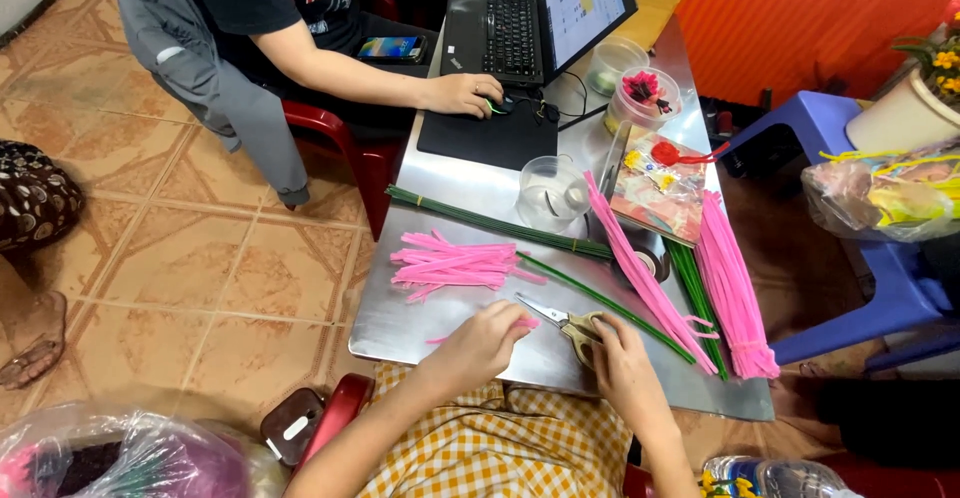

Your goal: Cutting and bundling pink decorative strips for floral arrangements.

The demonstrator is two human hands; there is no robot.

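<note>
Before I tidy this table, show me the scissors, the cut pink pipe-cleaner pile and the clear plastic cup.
scissors [560, 316], head view, on the blades.
cut pink pipe-cleaner pile [452, 264], head view, pile's middle.
clear plastic cup [548, 194], head view, on its wall.

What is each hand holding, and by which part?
Right hand grips the scissors by their handles. Left hand holds a pink pipe cleaner near one end.

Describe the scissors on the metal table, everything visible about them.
The scissors lie flat on the metal table near its front edge, blades open in a narrow V pointing up-left toward the pile of short pink pipe cleaners. Blades look like bare steel; the handles look yellowish and are largely covered by the right hand, which grips them. The left hand rests just beside the blades.
</note>
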